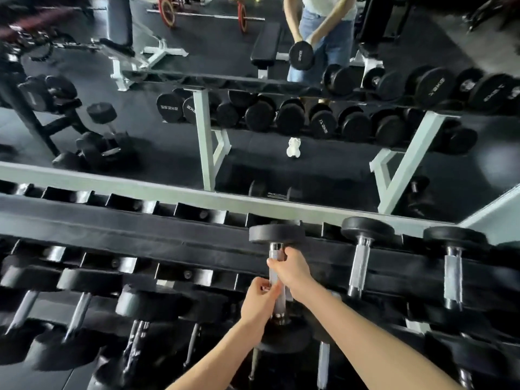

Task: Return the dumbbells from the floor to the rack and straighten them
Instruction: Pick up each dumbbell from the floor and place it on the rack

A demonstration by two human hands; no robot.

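A black dumbbell [277,233] with a chrome handle lies across the top tier of the dumbbell rack [140,223], its far head by the mirror and its near head toward me. My right hand [292,270] grips the upper part of the handle. My left hand [260,301] grips the lower part of the same handle. Two more dumbbells [365,230] rest on the top tier to the right. Several dumbbells fill the lower tier [146,302] below and to the left.
A wall mirror [253,122] behind the rack reflects the rack, benches, a barbell and a person holding a dumbbell. In the reflection, loose dumbbells [95,147] lie on the dark floor at left. Empty saddles line the top tier's left part [70,197].
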